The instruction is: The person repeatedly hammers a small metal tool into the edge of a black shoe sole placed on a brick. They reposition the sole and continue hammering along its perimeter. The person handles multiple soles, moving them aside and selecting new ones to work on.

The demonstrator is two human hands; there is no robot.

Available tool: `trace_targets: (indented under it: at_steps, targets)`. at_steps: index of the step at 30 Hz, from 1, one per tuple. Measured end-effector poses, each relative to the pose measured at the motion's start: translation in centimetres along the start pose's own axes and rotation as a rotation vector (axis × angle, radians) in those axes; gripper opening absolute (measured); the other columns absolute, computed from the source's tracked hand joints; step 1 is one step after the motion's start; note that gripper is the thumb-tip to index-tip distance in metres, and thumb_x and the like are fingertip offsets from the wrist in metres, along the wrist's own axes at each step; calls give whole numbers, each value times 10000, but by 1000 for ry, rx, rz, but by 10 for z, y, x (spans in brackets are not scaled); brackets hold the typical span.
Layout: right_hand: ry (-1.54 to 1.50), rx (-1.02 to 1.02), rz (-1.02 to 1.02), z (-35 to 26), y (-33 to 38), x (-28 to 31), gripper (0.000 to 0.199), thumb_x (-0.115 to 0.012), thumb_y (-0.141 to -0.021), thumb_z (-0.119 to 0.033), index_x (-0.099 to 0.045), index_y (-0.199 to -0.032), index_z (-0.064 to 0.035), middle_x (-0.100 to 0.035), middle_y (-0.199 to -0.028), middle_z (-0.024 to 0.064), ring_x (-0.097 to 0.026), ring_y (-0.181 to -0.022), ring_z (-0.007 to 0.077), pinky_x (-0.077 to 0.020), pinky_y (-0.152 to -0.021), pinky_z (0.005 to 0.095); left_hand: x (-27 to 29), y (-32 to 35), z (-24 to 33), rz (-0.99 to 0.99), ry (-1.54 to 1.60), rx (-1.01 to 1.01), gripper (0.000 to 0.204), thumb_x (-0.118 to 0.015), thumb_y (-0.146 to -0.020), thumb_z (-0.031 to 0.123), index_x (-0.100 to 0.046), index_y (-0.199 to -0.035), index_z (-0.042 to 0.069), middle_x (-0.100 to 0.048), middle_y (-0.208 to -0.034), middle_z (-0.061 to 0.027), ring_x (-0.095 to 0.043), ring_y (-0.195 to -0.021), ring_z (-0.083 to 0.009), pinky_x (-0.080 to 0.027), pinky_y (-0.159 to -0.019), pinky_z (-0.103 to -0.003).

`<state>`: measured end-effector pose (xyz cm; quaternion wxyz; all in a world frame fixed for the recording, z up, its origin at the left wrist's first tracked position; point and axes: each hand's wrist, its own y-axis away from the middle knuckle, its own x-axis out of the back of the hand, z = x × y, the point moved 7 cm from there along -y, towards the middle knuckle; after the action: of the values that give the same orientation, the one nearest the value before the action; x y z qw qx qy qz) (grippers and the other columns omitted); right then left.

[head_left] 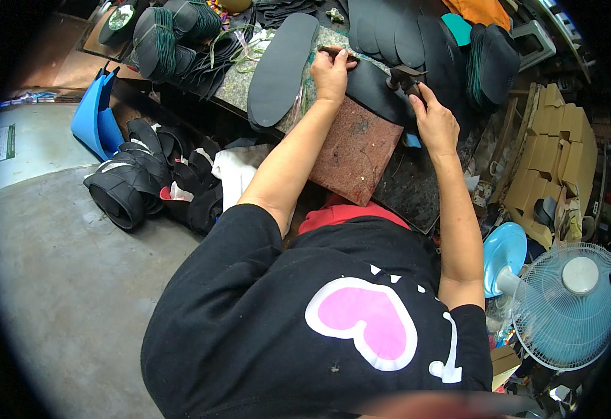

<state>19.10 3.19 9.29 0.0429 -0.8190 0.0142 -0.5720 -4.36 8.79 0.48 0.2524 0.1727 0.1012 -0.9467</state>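
Note:
My left hand (331,73) presses down on a black sole-shaped sheet (375,91) and pinches a small dark metal piece at its far edge. My right hand (432,120) grips a dark metal tool (403,77) set on the same sheet. The sheet lies across a reddish-brown board (354,157) on the workbench. A long black insole (281,66) lies flat just left of my left hand.
Stacks of black soles (403,35) and bundles tied with green cord (173,38) crowd the bench's far side. Black rolled pieces (127,185) and a blue scoop (96,115) lie on the floor at left. Cardboard boxes (553,150) and a blue fan (564,304) stand at right.

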Motion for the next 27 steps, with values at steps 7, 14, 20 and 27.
trace_targets:
  at_steps: [7,14,20,27]
  targets:
    - [16,-23,-17,-1,-2,2,403,-544,-920,-450,-607,-1249,-226,-698,-916,181,-672,-886,377,-527,-771,459,-8,4,8,-127,-274,-21,88,-659,-868,53,-610,-888,-18,-676,-779,-80,-672,-654,-135,-553,-610,-268]
    - [-229,154,251,-40,-2,70,356,-598,-916,-413,-635,-1213,-220,-705,-883,149,-692,-828,330,-534,-699,395,-10,4,14,-131,-475,-75,116,-686,-843,77,-621,-891,-6,-692,-769,-116,-684,-661,-177,-541,-624,-298]
    - [-670,435,468,-64,2,98,291,-685,-889,-287,-661,-1102,-91,-692,-843,129,-688,-717,289,-523,-621,322,-39,15,37,-340,-855,-566,121,-665,-848,96,-602,-914,17,-666,-782,-171,-664,-694,-322,-526,-644,-369]
    - [-93,11,62,-13,-12,16,411,-523,-930,-453,-599,-1251,-207,-695,-926,188,-663,-890,390,-516,-767,465,-42,21,34,-275,-840,-566,115,-641,-848,87,-560,-915,39,-639,-765,-168,-635,-707,-368,-499,-641,-431]
